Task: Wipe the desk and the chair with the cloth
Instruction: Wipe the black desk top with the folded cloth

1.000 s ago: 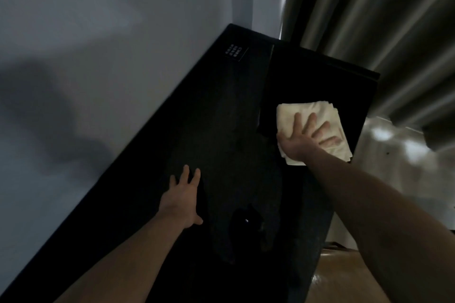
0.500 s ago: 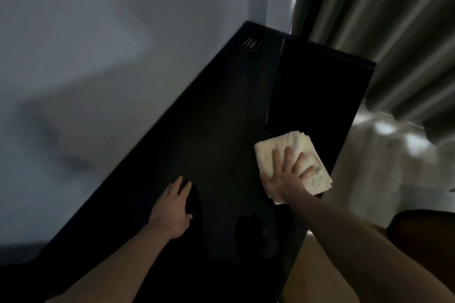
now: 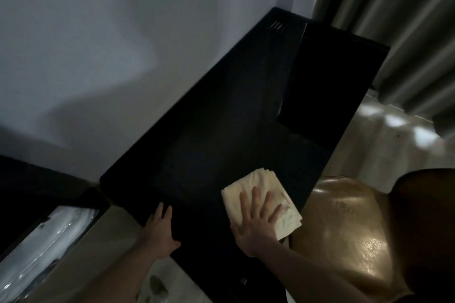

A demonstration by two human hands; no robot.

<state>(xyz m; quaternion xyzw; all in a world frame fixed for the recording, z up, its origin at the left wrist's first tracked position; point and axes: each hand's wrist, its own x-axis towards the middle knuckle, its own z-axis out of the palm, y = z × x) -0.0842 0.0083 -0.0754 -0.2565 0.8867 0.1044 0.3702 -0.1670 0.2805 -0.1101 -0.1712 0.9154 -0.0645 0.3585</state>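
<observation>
Dim room, seen from above. Black counter (image 3: 221, 130) running diagonally along a pale grey wall (image 3: 110, 44), with a darker rectangular panel (image 3: 327, 86) at its far end beside grey curtains (image 3: 406, 32). Right hand (image 3: 256, 224) pressed flat, fingers spread wide, on top of a folded cream cloth (image 3: 261, 184) lying on the counter close to its near right edge; grip not closed around the cloth, only palm and fingers bearing down on it. Left hand (image 3: 160, 231) resting open on the counter's near left corner, fingers extended, holding nothing, well apart from the cloth. Shiny brown leather chair (image 3: 344, 229) just beside the counter's right edge, near the cloth. Glossy dark-framed object (image 3: 49, 236) at lower left, too dim to identify.
</observation>
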